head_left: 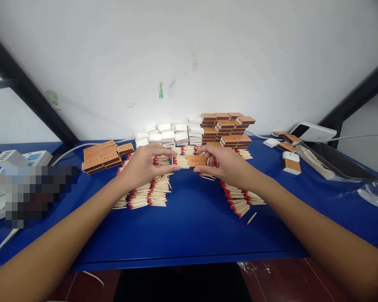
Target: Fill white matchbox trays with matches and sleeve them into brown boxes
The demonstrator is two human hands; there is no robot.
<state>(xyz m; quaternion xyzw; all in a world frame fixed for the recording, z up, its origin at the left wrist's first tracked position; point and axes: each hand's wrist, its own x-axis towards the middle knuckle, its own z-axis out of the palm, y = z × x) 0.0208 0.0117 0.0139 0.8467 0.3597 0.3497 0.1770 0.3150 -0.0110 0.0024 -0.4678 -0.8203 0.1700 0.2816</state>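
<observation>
Between both hands, above the blue table, is a matchbox, its white tray of red-tipped matches (181, 160) partly out of the orange sleeve (196, 160). My left hand (145, 164) pinches the tray's left end between thumb and fingers. The sleeve's right end is gripped by my right hand (222, 164). Heaps of loose matches (157, 191) lie under and beside my left hand. More loose matches (237, 197) are spread below my right hand, with one single match (251, 218) apart from them.
White trays (168, 136) and brown matchbox sleeves (227, 128) are stacked along the wall. Orange matchboxes (101, 156) sit at the left, near a power strip (34, 159). On the right are a few boxes (291, 162), a white device (313, 131) and a black flat object (340, 161).
</observation>
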